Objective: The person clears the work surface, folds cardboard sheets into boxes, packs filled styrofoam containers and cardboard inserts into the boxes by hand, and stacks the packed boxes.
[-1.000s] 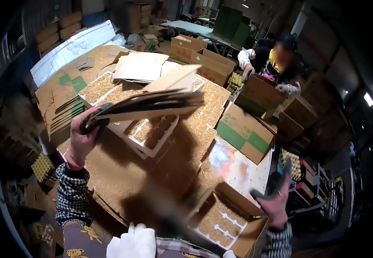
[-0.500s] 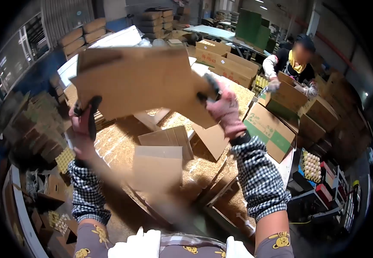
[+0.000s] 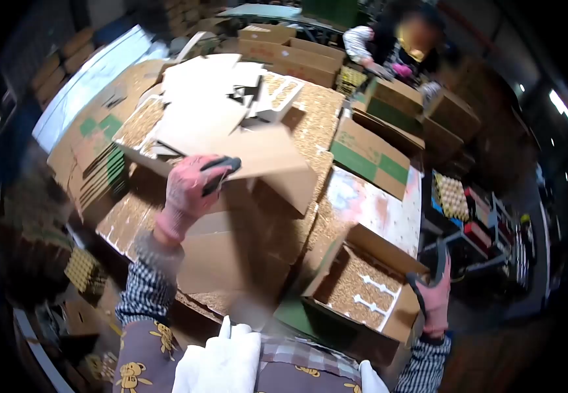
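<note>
My left hand point(image 3: 192, 190), in a pink glove with dark fingertips, is closed on the near left edge of a brown cardboard sheet point(image 3: 267, 154). The sheet lies low over the husk-filled surface, beside a stack of pale cardboard pieces point(image 3: 199, 98). My right hand point(image 3: 436, 295), gloved alike, is open, thumb and fingers apart, at the right flap of an open carton point(image 3: 323, 281). Whether it touches the flap I cannot tell. Inside the carton lie loose golden husks point(image 3: 356, 275) and white strips point(image 3: 377, 284). Another cardboard piece point(image 3: 205, 262) rests below the sheet.
Across the work area a co-worker point(image 3: 402, 52) bends over a carton point(image 3: 395, 98). A green-marked carton point(image 3: 369, 157) stands nearer, with trays of eggs point(image 3: 451, 196) on a rack at the right. Egg trays point(image 3: 86, 270) are stacked at left; more cartons point(image 3: 290, 56) stand behind.
The cardboard raised between both hands has come down, and only my left hand keeps hold of it. My right hand has let go and moved down right to the carton. The view has shifted.
</note>
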`<state>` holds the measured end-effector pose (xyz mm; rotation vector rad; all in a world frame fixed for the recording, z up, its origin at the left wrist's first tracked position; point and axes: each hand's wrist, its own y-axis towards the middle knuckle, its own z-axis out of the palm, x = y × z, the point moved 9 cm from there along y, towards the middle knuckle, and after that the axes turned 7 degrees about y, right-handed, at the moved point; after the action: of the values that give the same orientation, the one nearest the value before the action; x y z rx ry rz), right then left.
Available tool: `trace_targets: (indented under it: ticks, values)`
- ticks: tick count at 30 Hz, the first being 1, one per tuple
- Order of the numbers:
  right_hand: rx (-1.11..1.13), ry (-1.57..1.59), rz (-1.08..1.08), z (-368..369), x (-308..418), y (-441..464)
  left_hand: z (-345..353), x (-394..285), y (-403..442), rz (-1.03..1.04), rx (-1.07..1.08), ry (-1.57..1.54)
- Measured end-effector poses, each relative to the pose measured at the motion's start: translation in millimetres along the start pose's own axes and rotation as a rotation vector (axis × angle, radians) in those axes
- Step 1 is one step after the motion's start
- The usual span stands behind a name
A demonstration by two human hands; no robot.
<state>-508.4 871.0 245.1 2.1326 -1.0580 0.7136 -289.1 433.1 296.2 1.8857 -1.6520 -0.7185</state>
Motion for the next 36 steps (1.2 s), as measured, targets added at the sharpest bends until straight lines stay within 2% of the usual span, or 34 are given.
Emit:
trace_targets:
  ticks: [1,3,5,6,7,9,10,11,12,13,15,16,17,18,19,20,21,22,23,24,27,28,29,31,32,33,35,36]
  values:
    - [-0.037,0.089,-0.034,-0.2,19.5,8.7,-0.2,-14.1,3.6,0.003,0.011,-0.286]
    - [-0.072,0.102,-0.195,7.2,25.1,29.7,7.6,-34.1,5.4,-0.216,0.059,-0.969]
    - [0.027,0.051,-0.313,21.3,48.7,48.8,9.8,-31.3,-14.4,-0.487,-0.133,-1.188]
    - [0.139,-0.109,-0.303,29.5,67.7,53.4,-20.9,-42.4,-3.0,-0.431,-0.138,-0.720]
    - [0.251,-0.266,-0.288,31.2,72.2,49.4,-44.4,-64.0,1.3,-0.300,-0.282,-0.404]
    - [0.112,-0.256,-0.268,4.5,39.7,28.3,-67.6,-104.1,-6.0,-0.265,-0.355,0.142]
    - [0.048,-0.296,-0.142,-9.4,9.5,10.6,-53.3,-117.6,-21.8,-0.259,-0.380,0.237]
    - [-0.019,-0.338,-0.030,-21.5,-21.1,-7.3,-10.2,-114.6,-36.8,-0.249,-0.068,0.299]
    - [0.048,-0.216,0.092,-17.6,-56.5,-26.9,42.3,-95.8,-60.7,-0.307,0.310,0.293]
    - [0.119,-0.091,0.223,-6.1,-89.3,-51.7,100.1,-44.2,-130.3,-0.919,0.597,-0.132]
    - [0.079,0.403,0.294,18.1,-114.9,-89.1,131.0,-23.5,-164.1,-0.922,0.422,-0.365]
    - [-0.066,0.460,0.203,8.0,-88.1,-90.4,113.3,-50.1,-120.2,-0.739,0.294,-0.290]
    - [-0.051,0.526,0.510,14.5,-100.8,-108.7,83.5,-106.5,-76.1,-0.577,0.178,-0.234]
    - [0.001,0.461,0.671,16.7,-91.3,-110.8,51.0,-172.7,-31.3,-0.424,0.074,-0.137]
    - [0.048,0.400,0.815,17.6,-87.4,-113.8,41.8,-229.4,-9.5,-0.170,0.077,-0.150]
    - [-0.094,0.508,0.635,27.1,-105.5,-118.3,63.2,-278.6,-9.4,-0.095,0.329,-0.217]
    - [-0.131,0.482,0.592,30.8,-111.3,-121.6,108.6,-303.8,-26.1,-0.113,0.690,-0.243]
    - [-0.167,0.516,0.618,42.2,-133.1,-131.0,148.1,-317.5,-41.8,0.040,0.834,-0.301]
    - [-0.197,0.540,0.624,48.4,-147.6,-133.2,214.2,-312.7,-89.8,-0.154,0.791,-0.690]
    - [-0.229,0.564,0.629,54.6,-162.1,-134.7,186.2,-338.4,-44.7,0.041,0.853,-0.568]
    - [-0.262,0.708,0.775,60.5,-175.6,-145.2,219.5,-371.8,-62.4,0.003,1.138,-0.659]
    - [-0.276,0.610,0.706,52.9,-160.7,-138.6,219.1,-385.8,-65.7,0.059,1.272,-0.825]
    - [-0.295,0.512,0.628,46.5,-150.0,-131.5,208.5,-388.1,-66.9,0.070,1.275,-0.828]
    - [-0.332,0.563,0.617,52.5,-172.5,-136.2,135.4,-402.0,-33.7,0.443,0.896,-0.728]
    - [-0.354,0.610,0.609,55.0,-179.6,-143.7,110.7,-397.5,-12.4,0.541,0.671,-0.476]
    - [-0.367,0.605,0.628,53.8,-178.8,-146.6,118.3,-384.4,-6.8,0.479,0.645,-0.254]
    - [-0.309,0.644,0.705,48.6,-168.6,-138.2,200.1,-346.3,-63.4,0.510,1.033,-0.057]
    - [-0.281,0.670,0.713,44.5,-157.2,-131.8,198.9,-348.4,-73.2,0.577,1.130,-0.046]
